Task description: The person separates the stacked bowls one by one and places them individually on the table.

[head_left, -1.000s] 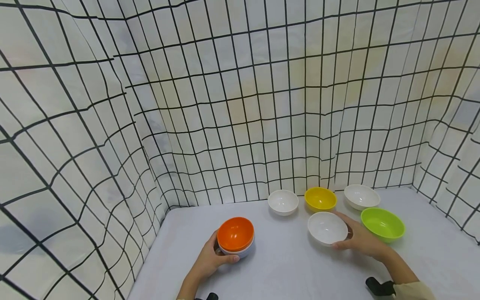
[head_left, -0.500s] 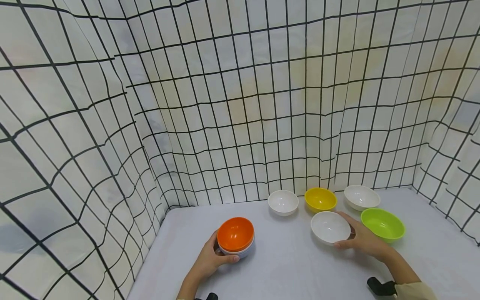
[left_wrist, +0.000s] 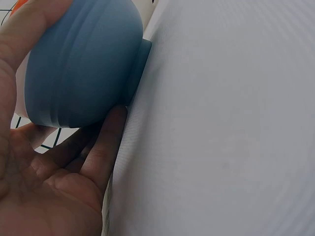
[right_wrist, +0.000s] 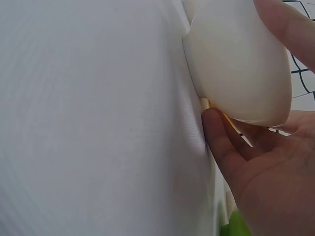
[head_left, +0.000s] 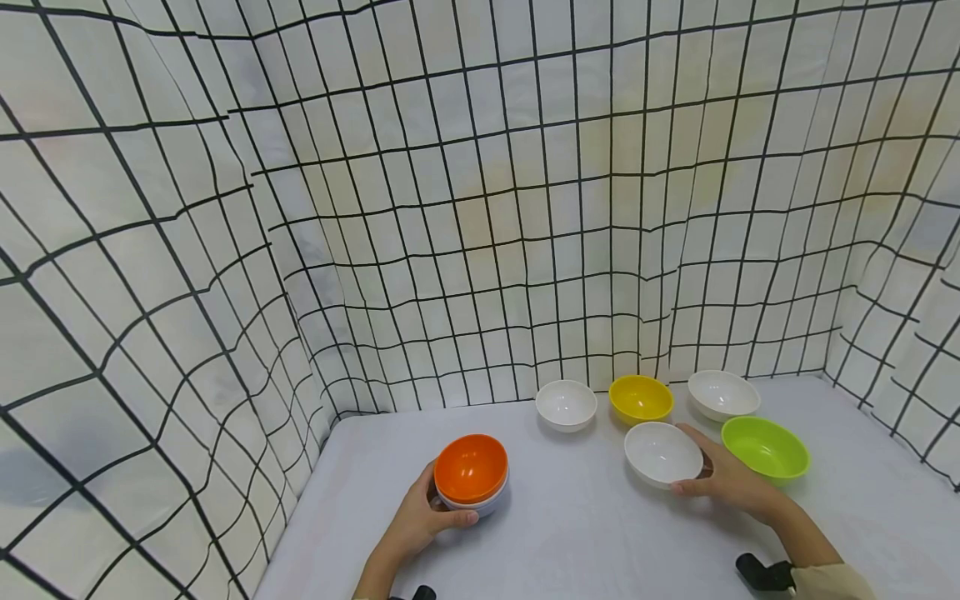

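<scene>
My left hand [head_left: 420, 518] holds a stack of bowls on the left of the table, thumb on the near side and fingers round the far side. An orange bowl [head_left: 471, 468] tops the stack, with a whitish edge below it and a light blue bowl [left_wrist: 83, 64] at the bottom, whose foot is on the cloth. On the right, my right hand [head_left: 726, 479] grips a white bowl [head_left: 663, 454] by its right side. In the right wrist view the thumb is on one side of that white bowl and the fingers are at its underside, close to the cloth.
Behind stand another white bowl [head_left: 566, 406], a yellow bowl [head_left: 641, 399] and a further white bowl [head_left: 723, 395]. A green bowl [head_left: 765, 448] sits just right of my right hand. White walls with a black grid [head_left: 480, 208] enclose the white-covered table [head_left: 570, 542].
My right hand has shifted the white bowl slightly to the right, a little nearer the green one. The left hand and its stack have stayed in place.
</scene>
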Demonstrator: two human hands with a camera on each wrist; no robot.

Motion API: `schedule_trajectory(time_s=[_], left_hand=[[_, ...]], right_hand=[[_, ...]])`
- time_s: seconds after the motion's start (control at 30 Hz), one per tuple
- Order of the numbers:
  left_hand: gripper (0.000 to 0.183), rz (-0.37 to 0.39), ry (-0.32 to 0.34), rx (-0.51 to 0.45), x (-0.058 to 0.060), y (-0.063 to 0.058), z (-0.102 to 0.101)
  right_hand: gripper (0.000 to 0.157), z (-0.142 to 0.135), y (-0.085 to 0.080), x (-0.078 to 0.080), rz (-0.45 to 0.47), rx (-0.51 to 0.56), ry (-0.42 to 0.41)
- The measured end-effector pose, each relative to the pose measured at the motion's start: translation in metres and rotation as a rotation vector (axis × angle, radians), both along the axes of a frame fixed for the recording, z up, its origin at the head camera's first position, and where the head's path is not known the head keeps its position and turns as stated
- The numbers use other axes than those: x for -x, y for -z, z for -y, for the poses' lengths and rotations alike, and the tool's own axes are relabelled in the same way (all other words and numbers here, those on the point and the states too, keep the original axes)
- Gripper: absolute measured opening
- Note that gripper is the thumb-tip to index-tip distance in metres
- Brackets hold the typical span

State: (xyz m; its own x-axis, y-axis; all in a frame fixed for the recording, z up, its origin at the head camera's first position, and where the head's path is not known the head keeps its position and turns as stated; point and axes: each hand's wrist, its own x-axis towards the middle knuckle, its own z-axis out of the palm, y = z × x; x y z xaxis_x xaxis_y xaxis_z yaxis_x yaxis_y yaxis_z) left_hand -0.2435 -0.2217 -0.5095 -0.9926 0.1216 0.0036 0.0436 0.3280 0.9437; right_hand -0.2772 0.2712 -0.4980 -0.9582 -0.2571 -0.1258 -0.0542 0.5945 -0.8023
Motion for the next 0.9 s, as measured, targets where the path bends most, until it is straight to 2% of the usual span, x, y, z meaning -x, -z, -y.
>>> schedule_trajectory(time_s=[0.9], left_hand=[[0.102, -0.005, 0.008, -0.007, -0.0003, 0.0021, 0.0010]], right_hand=[[0.115, -0.0016, 0.0013, 0.0002, 0.010, 0.015, 0.011]])
